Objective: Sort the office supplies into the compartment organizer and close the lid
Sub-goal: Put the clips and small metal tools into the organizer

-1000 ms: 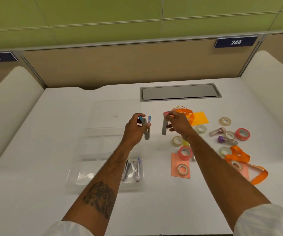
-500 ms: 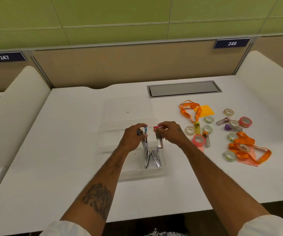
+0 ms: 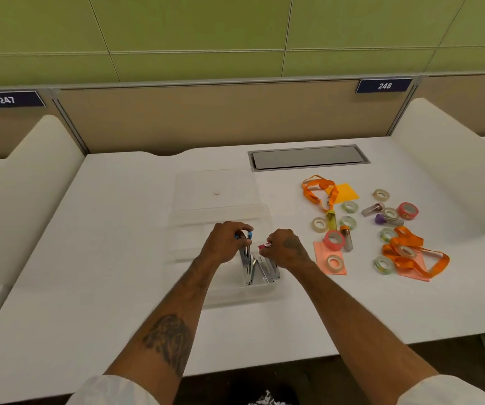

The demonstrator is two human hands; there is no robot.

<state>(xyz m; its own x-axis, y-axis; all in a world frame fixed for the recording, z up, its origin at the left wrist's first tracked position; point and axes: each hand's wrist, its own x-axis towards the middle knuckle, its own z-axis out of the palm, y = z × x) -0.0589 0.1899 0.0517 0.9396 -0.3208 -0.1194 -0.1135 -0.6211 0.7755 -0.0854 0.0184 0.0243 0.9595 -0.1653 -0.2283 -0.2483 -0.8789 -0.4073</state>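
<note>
Toward the table's front edge, left hand (image 3: 225,244) and right hand (image 3: 286,251), each grip clamped on a stapler (image 3: 246,257), are filling the organizer's (image 3: 178,219) near compartment; tape rolls (image 3: 334,239), lanyards (image 3: 317,185), tubes (image 3: 389,220) and notes (image 3: 345,192) are lying unsorted rightward, lid (image 3: 215,182) lying open.

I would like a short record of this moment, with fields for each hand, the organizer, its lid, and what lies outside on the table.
left hand: left hand grips a blue-ended metal tool over the organizer
right hand: right hand pinches a pink-ended metal tool
organizer: clear organizer; other metal tools lie in its near right compartment
lid: lid open, flat behind
outside: tape rolls, orange lanyards, sticky notes, tubes, on the table to the right
</note>
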